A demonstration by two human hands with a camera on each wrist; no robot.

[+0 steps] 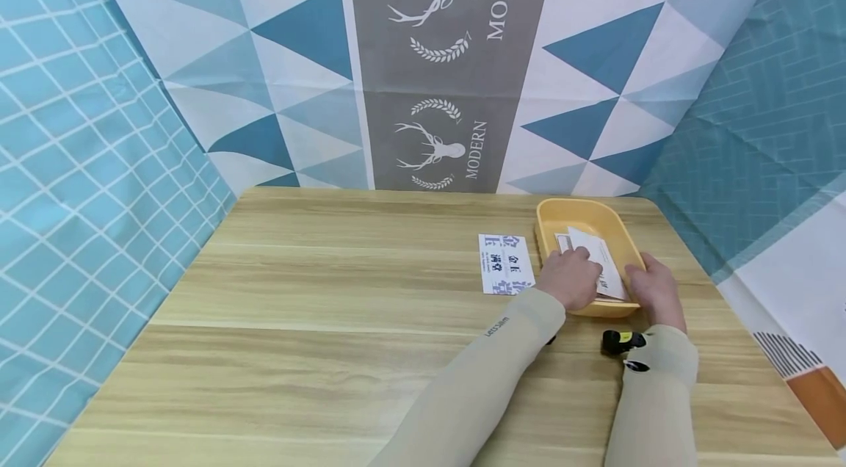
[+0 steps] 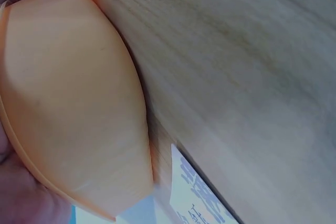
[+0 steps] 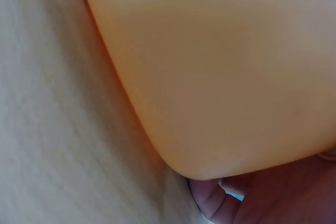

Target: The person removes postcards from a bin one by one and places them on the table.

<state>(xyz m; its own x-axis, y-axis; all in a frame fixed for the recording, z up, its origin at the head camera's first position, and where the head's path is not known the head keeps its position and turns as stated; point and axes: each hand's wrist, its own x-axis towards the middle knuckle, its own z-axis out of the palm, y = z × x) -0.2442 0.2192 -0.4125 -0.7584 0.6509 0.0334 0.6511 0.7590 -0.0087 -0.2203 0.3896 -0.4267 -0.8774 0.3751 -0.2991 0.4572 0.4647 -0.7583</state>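
A yellow plastic basket point(image 1: 573, 207) stands on the table's right side with several white cards in it. My left hand point(image 1: 570, 278) reaches over its near left rim, fingers bent at a white printed card point(image 1: 603, 265) that slants across the others. The left fingertips are partly hidden in the head view. At the basket's right side, my right hand point(image 1: 656, 291) grips the rim near the front corner. In the right wrist view, fingers point(image 3: 210, 198) wrap beneath the basket's corner. The left wrist view shows the basket's outer wall point(image 2: 79, 93) close up, with the left hand above its rim.
A white card with blue print point(image 1: 505, 265) lies flat on the wooden table point(image 1: 317, 291), just left of the basket. Patterned cloth walls point(image 1: 429, 85) rise behind and at both sides of the table. The basket is near the table's right edge.
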